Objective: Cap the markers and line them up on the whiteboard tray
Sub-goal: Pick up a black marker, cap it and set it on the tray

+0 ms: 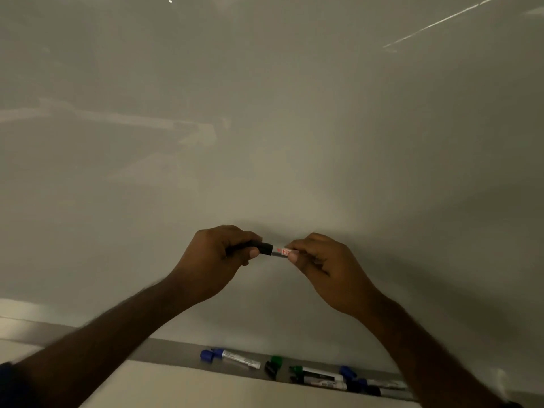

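Note:
Both hands are raised in front of the whiteboard (265, 113) and hold one marker (280, 251) level between them. My left hand (217, 260) grips its black cap (263, 248); my right hand (323, 266) pinches the white barrel with red lettering. Cap and barrel meet with no gap showing. Below, the grey tray (176, 351) carries a blue-tipped marker (232, 358), loose blue, green and black caps, and several more markers (321, 376) lying at mixed angles.
The whiteboard fills most of the view, with faint reflections on it. A pale wall or ledge (176, 387) runs below the tray. My forearms cross the tray's left part and its right end.

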{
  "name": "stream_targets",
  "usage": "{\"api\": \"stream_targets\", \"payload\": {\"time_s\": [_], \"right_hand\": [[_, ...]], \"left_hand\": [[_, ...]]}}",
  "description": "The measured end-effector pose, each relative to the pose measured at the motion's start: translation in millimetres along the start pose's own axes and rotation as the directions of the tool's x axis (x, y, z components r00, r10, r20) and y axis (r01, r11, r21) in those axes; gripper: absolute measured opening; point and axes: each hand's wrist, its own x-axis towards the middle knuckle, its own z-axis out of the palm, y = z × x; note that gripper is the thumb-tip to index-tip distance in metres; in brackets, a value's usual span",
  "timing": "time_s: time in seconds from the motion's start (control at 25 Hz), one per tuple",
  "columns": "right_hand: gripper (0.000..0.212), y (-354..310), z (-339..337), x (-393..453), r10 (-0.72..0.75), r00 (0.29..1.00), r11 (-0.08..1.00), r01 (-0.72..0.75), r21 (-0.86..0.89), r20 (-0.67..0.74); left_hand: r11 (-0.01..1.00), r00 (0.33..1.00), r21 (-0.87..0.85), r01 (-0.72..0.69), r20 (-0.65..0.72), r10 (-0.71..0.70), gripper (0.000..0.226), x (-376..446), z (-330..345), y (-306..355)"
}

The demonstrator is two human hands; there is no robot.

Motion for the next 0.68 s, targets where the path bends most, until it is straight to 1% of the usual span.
{"api": "stream_targets", "payload": {"time_s": [0.12,0.24,0.36,0.48,0.68], "right_hand": [[0.019,17.6,32.6,-10.9,0.073,0.997,0.995,-0.075,0.061,0.037],[0.020,32.6,68.5,-25.6,0.165,0.984,0.979,-0.171,0.111,0.061],[0.016,45.0,105.1,-41.7,0.236,0.968,0.962,-0.245,0.117,0.086],[0.015,54.5,140.3,-57.4,0.282,0.951,0.950,-0.294,0.101,0.124],[0.019,67.1,199.2,-86.6,0.422,0.893,0.906,-0.421,-0.036,0.156]], "left_hand": [[0.997,0.997,-0.022,0.070,0.027,-0.070,0.025,-9.8,10.2,-27.9],[0.987,0.977,-0.034,0.159,0.149,-0.153,0.025,-23.7,21.8,-59.2],[0.961,0.935,-0.077,0.264,0.263,-0.236,0.023,-41.5,34.2,-90.6],[0.940,0.898,-0.006,0.342,0.298,-0.325,0.022,-61.6,54.3,-122.5],[0.891,0.839,0.136,0.432,0.302,-0.453,0.022,-102.9,96.6,-170.8]]}}
